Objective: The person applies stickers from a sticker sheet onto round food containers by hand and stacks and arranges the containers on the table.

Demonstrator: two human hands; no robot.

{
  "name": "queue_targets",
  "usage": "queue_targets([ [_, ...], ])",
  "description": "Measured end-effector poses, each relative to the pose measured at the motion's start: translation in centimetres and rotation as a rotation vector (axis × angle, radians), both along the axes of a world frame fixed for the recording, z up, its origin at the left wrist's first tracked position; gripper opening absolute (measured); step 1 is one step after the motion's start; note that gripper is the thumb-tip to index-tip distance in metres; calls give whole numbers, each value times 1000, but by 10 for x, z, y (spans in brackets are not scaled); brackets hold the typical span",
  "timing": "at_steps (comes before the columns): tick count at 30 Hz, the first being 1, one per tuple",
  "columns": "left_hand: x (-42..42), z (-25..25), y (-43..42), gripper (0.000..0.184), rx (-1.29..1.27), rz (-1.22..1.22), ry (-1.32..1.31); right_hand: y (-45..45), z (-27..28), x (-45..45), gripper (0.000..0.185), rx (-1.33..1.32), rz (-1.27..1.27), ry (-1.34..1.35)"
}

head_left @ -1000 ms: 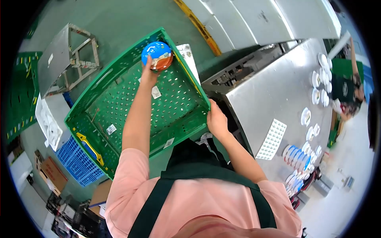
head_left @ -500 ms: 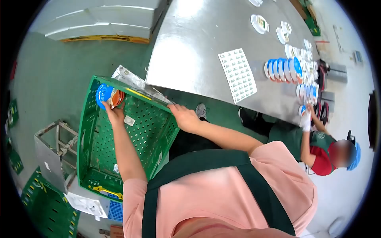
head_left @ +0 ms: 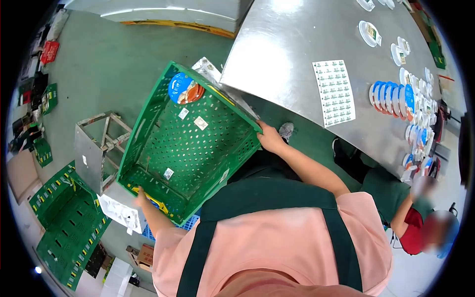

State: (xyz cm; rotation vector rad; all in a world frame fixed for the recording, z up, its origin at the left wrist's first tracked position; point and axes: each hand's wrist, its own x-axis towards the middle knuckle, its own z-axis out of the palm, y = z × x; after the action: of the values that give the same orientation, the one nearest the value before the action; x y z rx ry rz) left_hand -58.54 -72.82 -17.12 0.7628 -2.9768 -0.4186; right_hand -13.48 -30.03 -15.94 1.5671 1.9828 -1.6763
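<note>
Left of centre, the crate is holding a container in its top corner; upper right, the table is bearing a sheet.

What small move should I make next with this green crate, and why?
Probably steady the green crate before shifting it: your left hand is by the yellow handle, your right hand grips the corner on the table side, and the blue-and-orange tub sits in the far corner.
</note>
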Motion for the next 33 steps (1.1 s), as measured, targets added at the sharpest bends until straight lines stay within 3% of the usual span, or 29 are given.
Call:
queue_targets([
  [2, -30, -45, -66, 51, 562, 156, -233, -4, -8, 1, 54, 57, -31, 65],
  [3, -33, -41, -62, 51, 568, 150, -228, 1, -4, 1, 54, -9, 7, 28],
  [5, -22, -23, -37, 37, 394, -186, -43, -3, -6, 2, 54, 24, -8, 54],
  [7, -19, 14, 8, 39, 105, -452, 34, -8, -1, 2, 52, 36, -62, 101],
  [9, -45, 19, 31, 44, 52, -503, 83, -11, 0, -2, 52, 29, -51, 85],
  [11, -71, 19, 40, 46, 201, -436, -79, -15, -2, -4, 51, 23, -11, 32],
  [14, -127, -60, -14, 44, 48, -571, -200, -14, 5, -10, 51, 85, 92, -110],
  [15, -88, -29, 18, 39, -150, -546, -218, -12, 8, -10, 51, 85, 95, -117],
  [17, -58, -1, 35, 38, -174, -557, -274, -5, 15, -8, 50, 92, 125, -169],
  [25, -6, -6, -16, 59, -88, -685, -306, 12, 7, 5, 50, 105, 181, -174],
  [26, -19, -27, -43, 69, -265, -737, -426, 14, 12, 5, 51, 94, 199, -188],
  [28, -15, -22, -44, 82, -1139, -1275, -888, 17, 2, 5, 51, 118, 195, -165],
  [30, 15, -17, -43, 85, 369, -376, -454, 24, 8, 7, 60, 105, 244, -170],
  [31, 11, -21, -33, 85, 376, -433, -476, 24, 13, 15, 62, 118, 238, -146],
  [33, 12, -27, -26, 82, -69, -569, -548, 32, 33, 42, 65, 133, 213, -122],
])
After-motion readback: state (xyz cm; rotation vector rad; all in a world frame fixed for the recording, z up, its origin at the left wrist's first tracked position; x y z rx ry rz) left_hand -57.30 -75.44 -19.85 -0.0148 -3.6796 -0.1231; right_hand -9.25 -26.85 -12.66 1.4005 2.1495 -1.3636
